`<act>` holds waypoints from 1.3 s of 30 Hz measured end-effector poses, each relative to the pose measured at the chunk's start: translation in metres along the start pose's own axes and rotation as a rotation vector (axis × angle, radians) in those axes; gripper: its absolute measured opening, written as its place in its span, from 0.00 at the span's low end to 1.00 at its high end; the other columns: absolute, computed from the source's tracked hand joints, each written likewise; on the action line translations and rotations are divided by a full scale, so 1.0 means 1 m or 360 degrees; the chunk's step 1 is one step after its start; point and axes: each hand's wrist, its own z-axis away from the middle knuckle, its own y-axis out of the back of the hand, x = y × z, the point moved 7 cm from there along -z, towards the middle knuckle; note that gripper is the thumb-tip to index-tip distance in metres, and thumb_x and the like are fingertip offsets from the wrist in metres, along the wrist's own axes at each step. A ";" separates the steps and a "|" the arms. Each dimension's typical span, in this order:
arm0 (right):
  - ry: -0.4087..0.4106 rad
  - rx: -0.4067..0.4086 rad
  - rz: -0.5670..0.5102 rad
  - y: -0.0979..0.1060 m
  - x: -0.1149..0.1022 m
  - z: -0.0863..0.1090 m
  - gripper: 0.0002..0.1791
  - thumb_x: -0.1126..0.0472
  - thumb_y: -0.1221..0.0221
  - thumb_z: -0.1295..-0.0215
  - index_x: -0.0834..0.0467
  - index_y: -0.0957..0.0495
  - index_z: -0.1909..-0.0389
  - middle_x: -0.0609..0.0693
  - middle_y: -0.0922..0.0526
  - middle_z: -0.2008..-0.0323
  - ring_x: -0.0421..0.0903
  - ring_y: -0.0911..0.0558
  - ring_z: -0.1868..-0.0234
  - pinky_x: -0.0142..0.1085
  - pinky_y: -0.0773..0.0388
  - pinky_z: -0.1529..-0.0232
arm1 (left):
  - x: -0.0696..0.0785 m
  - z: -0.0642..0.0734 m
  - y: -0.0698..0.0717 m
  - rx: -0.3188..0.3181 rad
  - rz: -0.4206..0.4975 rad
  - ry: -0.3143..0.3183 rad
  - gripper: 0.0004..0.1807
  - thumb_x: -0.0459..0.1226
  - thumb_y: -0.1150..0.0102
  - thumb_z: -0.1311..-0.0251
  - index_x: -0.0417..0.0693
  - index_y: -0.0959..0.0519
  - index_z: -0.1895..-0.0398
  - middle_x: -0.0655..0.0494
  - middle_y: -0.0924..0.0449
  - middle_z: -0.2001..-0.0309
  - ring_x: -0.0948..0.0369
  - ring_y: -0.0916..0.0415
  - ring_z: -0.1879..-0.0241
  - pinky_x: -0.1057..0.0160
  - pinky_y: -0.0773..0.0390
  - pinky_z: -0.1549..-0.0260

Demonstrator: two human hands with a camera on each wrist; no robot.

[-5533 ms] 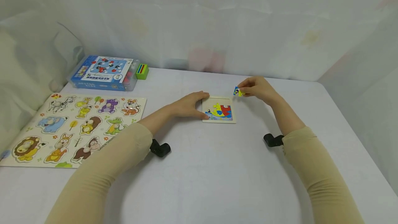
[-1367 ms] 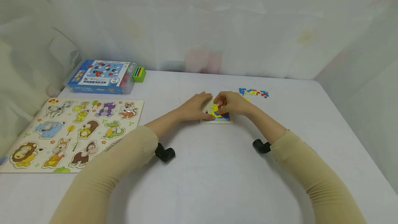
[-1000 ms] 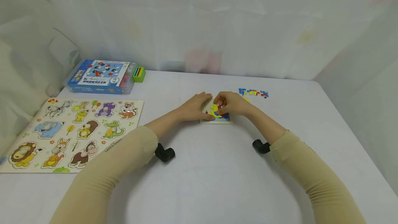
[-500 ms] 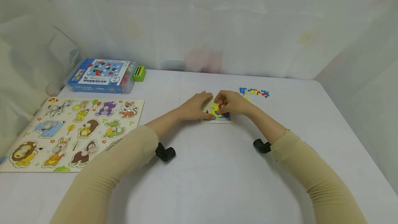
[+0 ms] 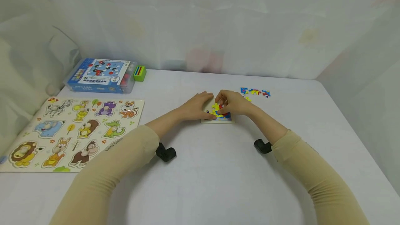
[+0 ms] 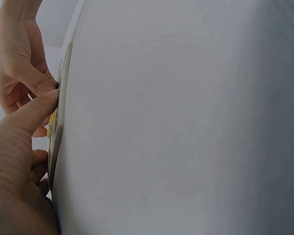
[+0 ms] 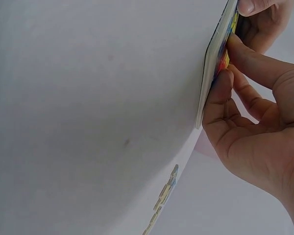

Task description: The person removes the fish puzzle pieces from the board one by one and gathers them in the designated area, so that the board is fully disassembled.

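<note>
A small wooden jigsaw tray with colourful pieces lies on the table. My left hand holds its left side, thumb over the front and fingers at the back corner; in the left wrist view that thumb presses the tray's edge. My right hand reaches in from the right, thumb and fingers curled at a red puzzle piece in the tray. In the right wrist view its fingertips are right at the pieces. Part of the picture is hidden under both hands.
Several loose puzzle pieces lie behind and right of the tray. An animal peg puzzle board covers the left. A blue boxed molecule set and a green block stand at the back left.
Earlier my right hand held a yellow and blue puzzle piece behind the tray; now it is over the tray, and loose pieces lie on the table. Over the last second both hands stay almost still.
</note>
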 end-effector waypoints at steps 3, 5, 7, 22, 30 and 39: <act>0.0005 -0.0007 -0.0005 0.000 0.000 0.000 0.22 0.63 0.30 0.43 0.59 0.26 0.50 0.54 0.22 0.58 0.47 0.24 0.60 0.32 0.26 0.60 | 0.000 0.000 0.000 -0.0002 -0.0001 0.0004 0.51 0.57 0.35 0.45 0.43 0.44 0.24 0.47 0.46 0.22 0.49 0.59 0.19 0.50 0.58 0.19; 0.0005 -0.0010 -0.0009 -0.001 0.000 0.000 0.22 0.63 0.30 0.43 0.59 0.26 0.50 0.54 0.22 0.58 0.47 0.23 0.61 0.32 0.26 0.60 | 0.000 0.000 0.000 -0.0004 -0.0006 0.0004 0.51 0.57 0.35 0.45 0.43 0.44 0.24 0.47 0.46 0.22 0.48 0.59 0.19 0.50 0.58 0.19; 0.0005 -0.0010 -0.0010 -0.001 0.000 0.001 0.22 0.63 0.30 0.43 0.59 0.26 0.50 0.54 0.22 0.58 0.47 0.23 0.61 0.32 0.26 0.59 | 0.001 0.000 0.000 -0.0001 -0.0006 0.0000 0.51 0.57 0.34 0.45 0.43 0.44 0.24 0.47 0.45 0.22 0.48 0.58 0.19 0.50 0.58 0.19; -0.0005 -0.0007 -0.0059 0.001 -0.002 0.002 0.23 0.64 0.30 0.43 0.58 0.29 0.48 0.54 0.23 0.58 0.48 0.22 0.61 0.32 0.27 0.60 | 0.003 0.001 0.002 0.0008 -0.0002 -0.0034 0.50 0.56 0.34 0.45 0.41 0.43 0.25 0.45 0.44 0.23 0.46 0.57 0.20 0.48 0.58 0.19; -0.0008 -0.0001 -0.0103 0.001 -0.001 0.002 0.19 0.65 0.34 0.39 0.59 0.29 0.49 0.55 0.22 0.57 0.48 0.22 0.59 0.32 0.26 0.58 | 0.003 0.001 0.001 0.0000 -0.0002 -0.0036 0.51 0.57 0.35 0.44 0.40 0.44 0.24 0.45 0.46 0.22 0.47 0.58 0.19 0.48 0.58 0.19; -0.0054 0.0061 -0.0103 0.004 0.002 0.000 0.15 0.64 0.37 0.36 0.59 0.26 0.50 0.54 0.21 0.57 0.47 0.23 0.56 0.29 0.26 0.59 | 0.005 0.003 0.002 0.0001 -0.0001 -0.0037 0.51 0.56 0.35 0.44 0.40 0.44 0.24 0.45 0.45 0.22 0.47 0.57 0.20 0.49 0.59 0.19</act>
